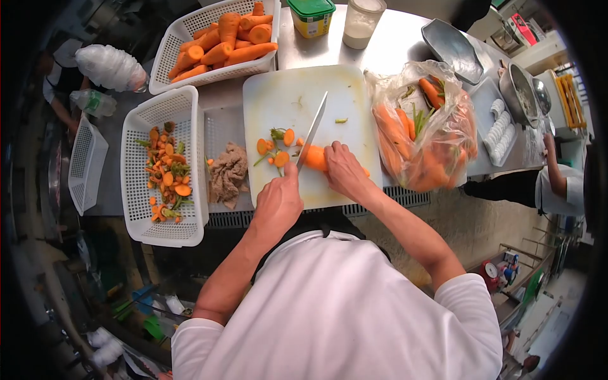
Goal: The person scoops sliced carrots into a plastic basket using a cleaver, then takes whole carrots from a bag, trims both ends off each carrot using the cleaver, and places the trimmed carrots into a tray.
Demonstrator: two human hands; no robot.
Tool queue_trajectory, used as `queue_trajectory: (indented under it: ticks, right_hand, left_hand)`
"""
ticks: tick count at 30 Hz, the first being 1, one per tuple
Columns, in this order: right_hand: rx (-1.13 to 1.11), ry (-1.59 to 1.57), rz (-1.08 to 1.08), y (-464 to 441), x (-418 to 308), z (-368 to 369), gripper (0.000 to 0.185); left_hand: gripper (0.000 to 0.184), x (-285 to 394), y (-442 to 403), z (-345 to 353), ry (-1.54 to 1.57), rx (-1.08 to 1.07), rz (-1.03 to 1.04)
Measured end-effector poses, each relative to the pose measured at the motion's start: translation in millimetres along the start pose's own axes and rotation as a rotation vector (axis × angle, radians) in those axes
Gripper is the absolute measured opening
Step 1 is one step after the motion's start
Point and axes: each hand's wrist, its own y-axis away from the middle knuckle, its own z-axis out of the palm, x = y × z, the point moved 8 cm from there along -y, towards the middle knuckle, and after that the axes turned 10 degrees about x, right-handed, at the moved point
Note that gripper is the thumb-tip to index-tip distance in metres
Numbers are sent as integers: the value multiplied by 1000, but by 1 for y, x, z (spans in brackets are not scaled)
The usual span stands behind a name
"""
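My left hand [279, 201] is closed around the handle of a kitchen knife [314, 126], its blade pointing away from me. The blade stands at the left end of a carrot [315, 158] lying on the white cutting board [316, 88]. My right hand [347, 168] presses down on that carrot, fingers wrapped over it; part of the carrot is hidden beneath. Left of the blade lie several cut carrot ends [282, 158], some with green stems. A small green stem piece [341, 120] rests farther right on the board.
A clear plastic bag of carrots [424, 139] sits right of the board. On the left are a white basket [130, 158] of carrot trimmings, a crumpled brown cloth [228, 174] and a basket [161, 57] of large carrots. Another person [560, 183] stands at the far right.
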Motion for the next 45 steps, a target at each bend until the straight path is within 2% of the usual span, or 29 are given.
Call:
queue_trajectory:
  ticks: [3,6,10,12,13,15,18,20,22,24,27,30,34,36,37,39,43,45]
  right_hand:
    - [19,-15,9,-1,2,0,37]
    - [67,-50,35,2,7,12,37]
    - [164,-36,57,7,22,-4,45]
    - [145,-303,121,-1,21,-13,53]
    - [150,-302,122,-4,14,-28,53]
    - [276,-1140,363,-2,14,-50,55]
    - [341,-1279,286,1,17,-65,58]
    - [321,-1196,333,15,40,-46,62]
    - [273,-681,454,33,59,-36,60]
    - [321,-580,453,44,62,-35,55]
    - [316,-515,446,46,60,-36,54]
    - [318,-496,440,42,57,-41,53]
    - [324,-499,420,44,66,-37,52]
    - [278,-665,566,44,79,-34,50]
    - [279,-666,558,40,80,-42,50]
    - [353,-1156,840,33,91,-51,50]
    - [507,-1230,633,-73,47,-92,52]
    - [461,-1314,596,-140,23,-83,52]
  left_hand:
    - [30,2,-17,16,-75,-8,22]
    - [39,-13,-30,48,14,73,94]
    - [31,-26,-39,51,4,107,-50]
    - [27,-35,-40,40,50,135,-28]
    - [28,-43,-39,37,93,106,-31]
    - [31,-51,-30,34,166,91,-40]
    - [30,-56,-20,27,187,154,-7]
    - [29,-55,-18,26,160,139,-38]
    - [27,-60,-14,18,122,144,-101]
    - [25,-48,-16,5,125,161,-26]
    - [23,-17,-17,-27,154,201,-41]
    - [29,-4,-27,-21,101,173,11]
    - [39,-28,-45,45,53,93,-40]
    - [41,-29,-47,47,132,140,7]
    - [41,-31,-46,48,131,148,5]
    - [47,-35,-45,48,146,138,-29]
    - [50,-33,-45,47,155,112,-32]
    - [54,-30,-44,47,159,122,-11]
